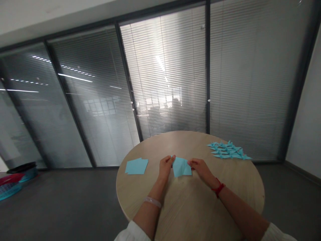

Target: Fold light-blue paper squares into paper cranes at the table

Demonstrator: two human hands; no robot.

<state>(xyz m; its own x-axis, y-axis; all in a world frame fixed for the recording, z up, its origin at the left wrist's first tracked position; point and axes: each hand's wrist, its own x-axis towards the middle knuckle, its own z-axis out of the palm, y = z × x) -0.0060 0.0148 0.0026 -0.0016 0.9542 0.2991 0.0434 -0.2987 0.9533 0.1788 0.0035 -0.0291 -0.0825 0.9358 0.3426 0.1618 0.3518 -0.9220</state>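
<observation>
Between my hands is a light blue sheet of paper (181, 167), creased down its middle and held just above the table. My left hand (166, 166) pinches its upper left corner with thumb and fingers. At the right edge, my right hand (199, 167) is closed on the same sheet. Flat on the table to the left lies a small stack of blue paper sheets (136, 166), slightly fanned out. Folded blue paper cranes (228, 150), several of them in rows, rest near the table's far right edge.
A round wooden table (190, 207) stands in front of me. Behind it runs a glass partition with blinds (170, 67) in dark frames. Plastic baskets (11, 185) sit on the grey floor (75, 204) at the far left.
</observation>
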